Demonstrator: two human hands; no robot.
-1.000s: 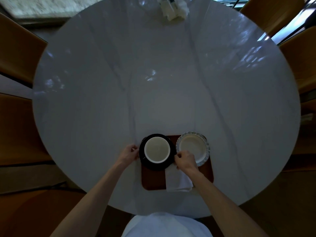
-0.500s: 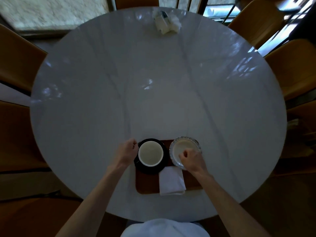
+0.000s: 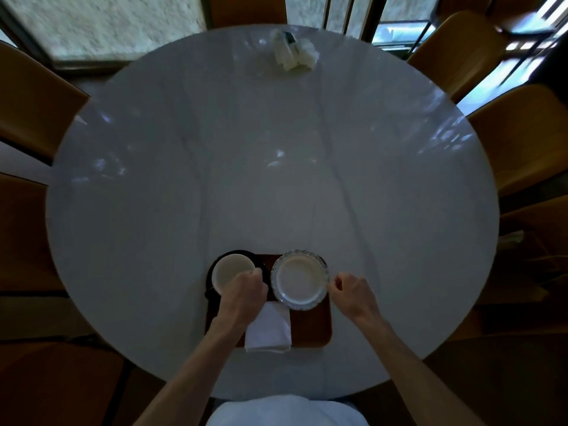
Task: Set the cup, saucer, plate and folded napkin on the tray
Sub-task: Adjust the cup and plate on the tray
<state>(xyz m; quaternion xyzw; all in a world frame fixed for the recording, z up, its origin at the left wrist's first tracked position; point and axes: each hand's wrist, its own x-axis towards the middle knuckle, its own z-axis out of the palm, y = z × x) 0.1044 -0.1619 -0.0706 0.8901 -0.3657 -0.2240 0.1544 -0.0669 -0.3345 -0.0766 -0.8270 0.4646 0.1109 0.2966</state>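
- A brown tray (image 3: 310, 327) lay on the round white marbled table (image 3: 276, 179), close to the near edge where the person stood.
- On the tray's far left corner sat a dark saucer (image 3: 212, 272), its rim hanging a little past the tray's left side, with a pale cup (image 3: 232, 270) standing in it, mouth up.
- The left hand (image 3: 244, 295) was over the near right part of cup and saucer, fingers curled in and drawn together at the cup's right rim; whether they actually pinched the rim or a handle I could not tell, since the hand covered that spot.
- Just beside the cup, on the tray's far right part, lay a white plate (image 3: 299, 279) with a scalloped edge, flat, its far rim reaching the tray's far edge.
- The right hand (image 3: 353, 292) was just off the plate's right edge, above the tray's right side, fingers loosely curled with thumb and forefinger tips close together; it held nothing that I could see, and I could not tell if it touched the plate.
- A folded white napkin (image 3: 269, 330) lay on the near middle of the tray, its near edge slightly overhanging the tray, its far left corner under the left wrist and its far right corner near the plate.
- At the far side of the table sat a crumpled whitish bundle (image 3: 293, 53), too blurred to make out.
- Brown chairs (image 3: 522, 133) ringed the table.
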